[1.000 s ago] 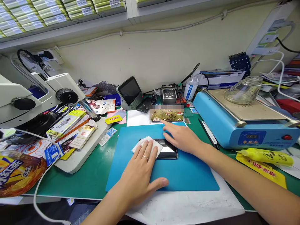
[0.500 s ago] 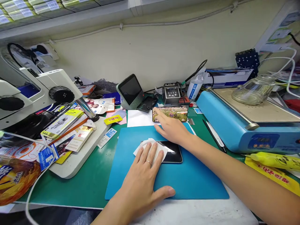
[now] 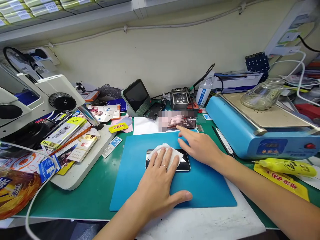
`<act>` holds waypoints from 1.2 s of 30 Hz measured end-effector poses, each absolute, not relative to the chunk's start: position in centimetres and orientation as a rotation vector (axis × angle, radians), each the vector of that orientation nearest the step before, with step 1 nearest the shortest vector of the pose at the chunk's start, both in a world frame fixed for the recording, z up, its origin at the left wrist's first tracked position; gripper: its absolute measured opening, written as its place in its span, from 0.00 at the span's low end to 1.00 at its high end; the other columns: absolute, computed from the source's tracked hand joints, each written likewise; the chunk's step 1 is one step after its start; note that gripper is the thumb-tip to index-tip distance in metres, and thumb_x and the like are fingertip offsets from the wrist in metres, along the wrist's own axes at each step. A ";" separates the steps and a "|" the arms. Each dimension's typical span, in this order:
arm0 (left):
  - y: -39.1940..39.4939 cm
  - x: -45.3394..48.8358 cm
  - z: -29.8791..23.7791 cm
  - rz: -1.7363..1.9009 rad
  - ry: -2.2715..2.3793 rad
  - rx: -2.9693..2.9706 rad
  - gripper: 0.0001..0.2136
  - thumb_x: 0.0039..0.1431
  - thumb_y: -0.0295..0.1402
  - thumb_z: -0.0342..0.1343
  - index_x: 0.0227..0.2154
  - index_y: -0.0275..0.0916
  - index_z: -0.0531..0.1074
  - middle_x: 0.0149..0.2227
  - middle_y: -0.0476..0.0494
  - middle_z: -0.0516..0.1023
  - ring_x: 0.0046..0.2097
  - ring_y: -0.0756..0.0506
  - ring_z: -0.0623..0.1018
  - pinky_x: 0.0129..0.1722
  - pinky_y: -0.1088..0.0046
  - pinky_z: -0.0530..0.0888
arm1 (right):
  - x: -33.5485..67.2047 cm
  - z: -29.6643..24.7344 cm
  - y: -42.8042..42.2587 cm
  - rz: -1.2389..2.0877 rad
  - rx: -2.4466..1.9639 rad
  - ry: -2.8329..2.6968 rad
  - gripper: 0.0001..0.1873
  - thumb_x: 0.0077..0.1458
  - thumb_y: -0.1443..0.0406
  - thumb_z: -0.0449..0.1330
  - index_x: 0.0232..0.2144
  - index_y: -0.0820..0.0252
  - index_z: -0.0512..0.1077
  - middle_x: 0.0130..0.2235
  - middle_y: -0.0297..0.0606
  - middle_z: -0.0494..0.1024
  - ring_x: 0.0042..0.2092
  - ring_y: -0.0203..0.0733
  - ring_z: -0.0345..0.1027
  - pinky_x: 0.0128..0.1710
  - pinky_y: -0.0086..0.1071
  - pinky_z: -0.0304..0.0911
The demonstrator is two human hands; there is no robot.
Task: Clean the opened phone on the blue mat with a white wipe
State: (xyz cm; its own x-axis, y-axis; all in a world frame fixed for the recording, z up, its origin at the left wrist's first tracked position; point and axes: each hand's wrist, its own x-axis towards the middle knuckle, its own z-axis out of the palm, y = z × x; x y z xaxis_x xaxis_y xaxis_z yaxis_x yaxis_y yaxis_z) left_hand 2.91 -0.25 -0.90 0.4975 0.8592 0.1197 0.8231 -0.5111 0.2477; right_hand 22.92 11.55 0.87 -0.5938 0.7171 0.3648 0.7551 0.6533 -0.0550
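Note:
A black phone (image 3: 185, 165) lies flat on a blue mat (image 3: 130, 186). My left hand (image 3: 160, 173) is spread over it, fingers stretched out, pressing a white tissue (image 3: 162, 150) onto its surface. The tissue and fingers hide much of the phone. My right hand (image 3: 200, 146) is open, with its index finger extended at the lower edge of a second phone (image 3: 183, 121). That phone stands on its long side behind the mat with its screen lit. Part of its picture is blurred out.
A microscope (image 3: 65, 96) stands on the left, near stacked boxes and papers. Behind the mat are a small display (image 3: 137, 96), a soldering station (image 3: 179, 100) and a bottle (image 3: 203, 93). On the right, a blue heating plate machine (image 3: 230, 130) carries a glass jar (image 3: 262, 95); a yellow tube (image 3: 287, 166) lies before it.
The tissue under my left hand has shifted right across the phone, uncovering its left end. My right hand has drawn back from the standing phone's screen, whose picture has changed.

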 end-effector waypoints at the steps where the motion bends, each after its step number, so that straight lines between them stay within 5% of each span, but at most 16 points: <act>1: -0.1 3.0 -0.9 0.346 1.453 2.586 0.43 0.62 0.62 0.48 0.71 0.42 0.46 0.73 0.37 0.42 0.73 0.31 0.44 0.69 0.45 0.50 | 23.3 0.9 11.6 -0.161 -1.195 -2.505 0.16 0.67 0.63 0.49 0.47 0.62 0.73 0.60 0.46 0.74 0.50 0.50 0.77 0.43 0.40 0.73; 7: 0.3 2.9 -0.9 0.316 1.410 2.634 0.42 0.63 0.61 0.47 0.72 0.42 0.45 0.73 0.37 0.43 0.73 0.32 0.45 0.69 0.46 0.50 | 25.4 1.3 12.8 -0.188 -1.445 -2.291 0.13 0.64 0.61 0.52 0.45 0.59 0.72 0.68 0.45 0.61 0.43 0.50 0.80 0.36 0.41 0.72; 16: 0.3 3.0 -1.2 0.317 1.411 2.628 0.43 0.63 0.61 0.47 0.72 0.42 0.44 0.73 0.38 0.39 0.73 0.31 0.43 0.69 0.45 0.51 | 25.5 1.7 13.1 -0.099 -1.472 -2.233 0.12 0.64 0.60 0.52 0.43 0.57 0.73 0.68 0.42 0.62 0.38 0.47 0.79 0.33 0.39 0.70; 27: 0.1 3.0 -1.1 0.367 1.392 2.586 0.37 0.67 0.58 0.45 0.71 0.43 0.49 0.73 0.40 0.46 0.73 0.35 0.46 0.70 0.48 0.52 | 19.6 1.3 12.8 -0.177 -1.084 -2.602 0.19 0.65 0.63 0.49 0.54 0.64 0.70 0.68 0.48 0.62 0.42 0.48 0.79 0.32 0.37 0.72; 36: 0.3 3.1 -0.4 0.361 1.389 2.543 0.33 0.68 0.56 0.44 0.69 0.45 0.54 0.72 0.42 0.51 0.72 0.34 0.53 0.68 0.47 0.58 | 17.1 1.8 14.2 -0.196 -1.097 -2.601 0.18 0.64 0.65 0.49 0.52 0.64 0.71 0.70 0.48 0.57 0.49 0.52 0.77 0.33 0.37 0.74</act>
State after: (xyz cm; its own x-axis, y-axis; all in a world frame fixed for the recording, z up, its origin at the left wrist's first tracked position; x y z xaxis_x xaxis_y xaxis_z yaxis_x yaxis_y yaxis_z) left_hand 3.11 0.29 -0.40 0.5227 0.8457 0.1079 0.7913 -0.5283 0.3077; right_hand 17.12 14.19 1.79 -0.6583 0.6742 0.3349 0.7168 0.6973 0.0053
